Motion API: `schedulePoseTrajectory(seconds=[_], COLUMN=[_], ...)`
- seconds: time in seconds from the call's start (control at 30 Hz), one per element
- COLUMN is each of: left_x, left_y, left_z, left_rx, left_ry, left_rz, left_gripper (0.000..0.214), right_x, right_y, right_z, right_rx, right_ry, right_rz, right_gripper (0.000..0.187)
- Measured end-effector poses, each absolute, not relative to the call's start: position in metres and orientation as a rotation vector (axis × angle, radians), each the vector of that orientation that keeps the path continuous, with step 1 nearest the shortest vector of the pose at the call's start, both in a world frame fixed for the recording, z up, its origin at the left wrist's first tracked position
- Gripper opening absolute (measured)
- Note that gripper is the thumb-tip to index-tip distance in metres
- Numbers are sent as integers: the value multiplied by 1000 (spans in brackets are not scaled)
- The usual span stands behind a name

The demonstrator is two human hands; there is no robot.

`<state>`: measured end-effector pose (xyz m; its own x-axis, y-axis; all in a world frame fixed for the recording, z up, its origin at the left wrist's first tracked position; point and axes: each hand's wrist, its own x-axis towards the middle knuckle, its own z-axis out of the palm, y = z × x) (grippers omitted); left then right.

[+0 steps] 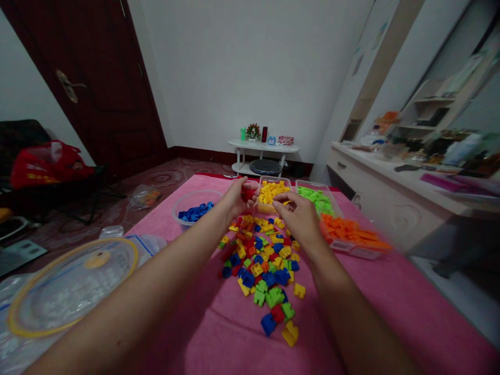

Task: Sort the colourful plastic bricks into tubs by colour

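My left hand (236, 199) reaches forward, its fingers curled around red toy bricks (247, 194) at the far end of the pink-covered table. My right hand (300, 212) is at the front right of a clear box of yellow bricks (272, 191), thumb and fingertips pinched together. A bit of yellow shows by those fingertips, but I cannot tell whether it is held or lies behind. Between my forearms spreads a pile of mixed bricks (269, 255) in yellow, blue, red, green and orange.
A round tub of blue bricks (196, 211) stands left of my left hand. Boxes of green bricks (318, 200) and orange bricks (353, 233) are on the right. A round yellow-rimmed lid (74, 284) lies on plastic bags at left. A cluttered dresser (390, 192) borders the right.
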<state>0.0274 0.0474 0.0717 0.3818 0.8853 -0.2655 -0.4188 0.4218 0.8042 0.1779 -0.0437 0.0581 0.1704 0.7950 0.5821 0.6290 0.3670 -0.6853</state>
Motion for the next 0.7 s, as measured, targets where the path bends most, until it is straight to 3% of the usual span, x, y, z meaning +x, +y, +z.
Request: schedulePoseTrajectory(seconds=[0.17, 0.3, 0.43, 0.57, 0.7], left_x=[24, 21, 19, 20, 24], left_y=[86, 58, 18, 5, 6], left_z=[97, 72, 32, 9, 1], left_rx=[1631, 2418, 2509, 2302, 2262], left_ry=[1275, 1421, 1527, 1429, 1467], left_rz=[1155, 923, 607, 774, 738], left_gripper=[42, 25, 16, 8, 20], right_x=[185, 194, 202, 203, 201], right_y=[-41, -34, -26, -23, -24], right_z=[56, 42, 24, 16, 13], right_rx=[-1357, -1515, -1622, -1614, -1610], right_ry=[-1536, -1560, -1619, -1699, -1774], right_rz=[129, 87, 101, 135, 126], right_gripper=[15, 14, 13, 14, 16])
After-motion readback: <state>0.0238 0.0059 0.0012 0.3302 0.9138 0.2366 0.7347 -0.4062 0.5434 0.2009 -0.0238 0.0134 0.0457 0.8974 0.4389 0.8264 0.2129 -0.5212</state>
